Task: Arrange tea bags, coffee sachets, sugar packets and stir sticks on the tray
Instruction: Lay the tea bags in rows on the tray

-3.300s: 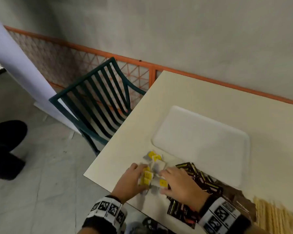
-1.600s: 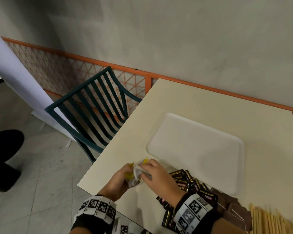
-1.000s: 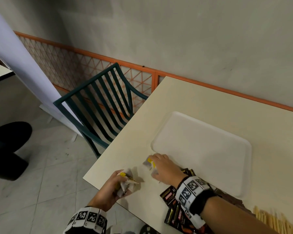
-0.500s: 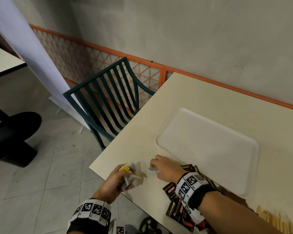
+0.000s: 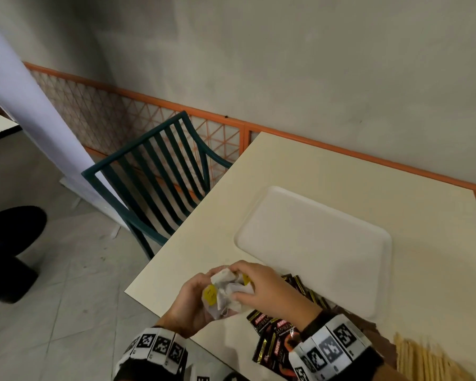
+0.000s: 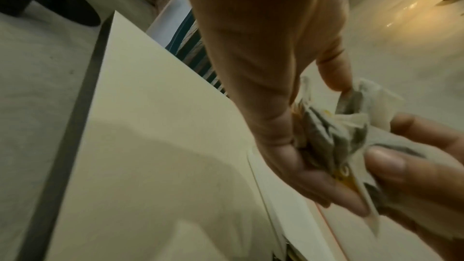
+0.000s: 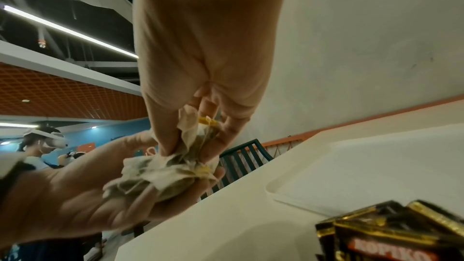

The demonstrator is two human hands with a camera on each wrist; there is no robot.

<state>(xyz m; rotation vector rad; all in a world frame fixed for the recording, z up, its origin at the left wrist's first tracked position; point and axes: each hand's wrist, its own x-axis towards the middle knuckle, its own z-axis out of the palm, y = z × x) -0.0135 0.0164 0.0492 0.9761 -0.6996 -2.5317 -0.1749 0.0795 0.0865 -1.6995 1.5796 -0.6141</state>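
A crumpled bunch of white tea bags (image 5: 227,294) with yellow tags sits between both hands above the table's near left corner. My left hand (image 5: 195,301) cups the tea bags (image 6: 334,132) from below. My right hand (image 5: 254,284) pinches the tea bags (image 7: 175,170) from above with its fingertips. The white tray (image 5: 313,243) lies bare just beyond the hands. Black coffee sachets (image 5: 272,334) lie under my right wrist, with gold edges in the right wrist view (image 7: 391,233). Pale wooden stir sticks (image 5: 429,361) lie at the bottom right.
The cream table (image 5: 327,171) ends close to my left hand. A dark green slatted chair (image 5: 154,171) stands against its left side. An orange rail (image 5: 368,160) and a grey wall run behind. Brown packets (image 5: 368,329) lie by the sachets.
My right hand, half a second ago on the table near the tray picking up tea bags, has come back to my left hand and now pinches the gathered bunch with it.
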